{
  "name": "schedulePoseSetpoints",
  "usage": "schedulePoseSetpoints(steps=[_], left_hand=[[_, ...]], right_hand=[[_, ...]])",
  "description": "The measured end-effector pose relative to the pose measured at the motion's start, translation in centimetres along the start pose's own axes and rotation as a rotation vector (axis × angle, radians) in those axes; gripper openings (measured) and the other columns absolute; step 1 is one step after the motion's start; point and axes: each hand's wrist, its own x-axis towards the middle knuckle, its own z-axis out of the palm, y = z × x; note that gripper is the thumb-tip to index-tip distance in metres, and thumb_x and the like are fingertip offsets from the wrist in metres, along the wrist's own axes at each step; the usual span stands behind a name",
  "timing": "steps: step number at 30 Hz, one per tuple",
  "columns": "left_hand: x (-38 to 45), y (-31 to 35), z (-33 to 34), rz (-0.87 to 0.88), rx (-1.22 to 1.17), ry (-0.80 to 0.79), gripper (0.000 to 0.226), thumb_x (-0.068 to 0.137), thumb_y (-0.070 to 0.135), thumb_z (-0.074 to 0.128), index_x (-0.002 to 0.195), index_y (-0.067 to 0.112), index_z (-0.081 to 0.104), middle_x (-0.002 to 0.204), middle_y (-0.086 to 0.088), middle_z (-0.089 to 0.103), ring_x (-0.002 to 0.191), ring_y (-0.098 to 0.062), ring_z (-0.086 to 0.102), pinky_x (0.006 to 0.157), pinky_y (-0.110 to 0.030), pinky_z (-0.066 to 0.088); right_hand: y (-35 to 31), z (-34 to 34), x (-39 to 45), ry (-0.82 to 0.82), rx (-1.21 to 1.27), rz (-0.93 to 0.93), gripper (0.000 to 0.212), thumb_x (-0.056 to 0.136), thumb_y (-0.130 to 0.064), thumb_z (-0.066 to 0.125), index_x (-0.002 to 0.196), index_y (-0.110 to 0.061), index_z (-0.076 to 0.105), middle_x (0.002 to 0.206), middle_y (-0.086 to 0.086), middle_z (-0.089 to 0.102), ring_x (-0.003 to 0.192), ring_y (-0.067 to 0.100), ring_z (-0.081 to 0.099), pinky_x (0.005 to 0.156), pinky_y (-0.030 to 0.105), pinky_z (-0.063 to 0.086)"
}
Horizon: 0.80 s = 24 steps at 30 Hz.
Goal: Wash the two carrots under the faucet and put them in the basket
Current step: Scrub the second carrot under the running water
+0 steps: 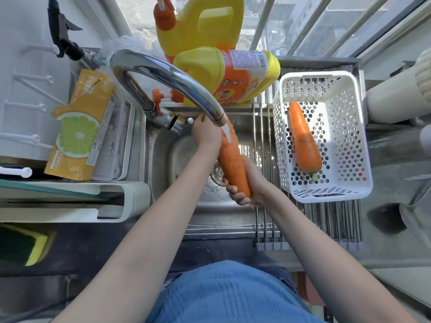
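I gripped the thick end of the second carrot (229, 159) in my right hand (247, 187), my left hand (205, 134) clasping its tip under the faucet (168, 78) stream, the other carrot (304, 138) already lying in the basket (349, 136).

Faucet (168, 78) arcs over sink (168, 155) from back left, spout low over basin middle; both hands and held carrot (233, 164) crowd space under it. Basin left of spout open. Back edge blocked by two yellow bottles (224, 75). Left rim hemmed by yellow package (81, 127) on tray. Basket (349, 127) on rack (335, 220) right of sink, top open (one carrot (305, 141) along left half), right half free
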Motion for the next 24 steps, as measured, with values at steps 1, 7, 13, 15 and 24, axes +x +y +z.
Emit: schedulePoseSetpoints(steps=[1,7,13,15,24], left_hand=[[-0.1,-0.2,0.1,0.023,0.025,0.053,0.027,0.100,0.022,0.046,0.076,0.015,0.057,0.081,0.003,0.063,0.077,-0.012,0.059,0.060,-0.017,0.043],[-0.8,-1.5,-1.4,-0.029,-0.029,0.186,0.037,0.100,0.037,0.041,0.115,0.011,0.062,0.111,-0.001,0.064,0.107,-0.020,0.059,0.094,-0.032,0.047],[0.0,-3.7,-8.6,-0.400,-0.026,-0.142,0.029,0.092,0.040,0.047,0.092,0.014,0.061,0.089,-0.008,0.067,0.078,-0.025,0.064,0.069,-0.034,0.052],[0.4,-3.5,-10.6,-0.434,0.177,-0.369,0.040,0.091,0.047,0.049,0.099,0.011,0.067,0.091,-0.012,0.071,0.075,-0.027,0.067,0.067,-0.034,0.052],[-0.3,-2.8,-11.8,-0.354,0.427,-0.831,0.111,0.035,0.063,0.089,0.125,0.010,0.052,0.112,-0.017,0.068,0.090,-0.036,0.068,0.083,-0.047,0.057]], right_hand=[[0.0,0.5,-0.4,0.127,-0.087,-0.063,0.072,0.095,-0.062,0.019,0.074,-0.003,0.054,0.048,0.005,0.050,0.029,0.013,0.039,0.030,0.012,0.026],[0.2,1.2,-1.0,0.810,-0.910,-0.421,0.066,0.099,-0.056,0.017,0.072,-0.012,0.058,0.069,0.009,0.063,0.062,0.022,0.065,0.063,0.038,0.056],[-4.2,1.7,-2.9,0.815,-1.663,-0.397,0.066,0.099,-0.058,0.022,0.054,-0.016,0.047,0.057,0.000,0.050,0.055,0.018,0.050,0.053,0.025,0.035],[-5.3,2.6,-2.5,0.741,-1.877,-0.461,0.061,0.099,-0.053,0.025,0.054,-0.017,0.044,0.056,-0.001,0.046,0.057,0.020,0.051,0.052,0.025,0.034],[-11.0,7.1,0.4,0.912,-1.377,-0.616,0.023,0.089,-0.028,0.051,0.079,-0.009,0.057,0.084,0.011,0.057,0.079,0.031,0.057,0.066,0.035,0.044]])
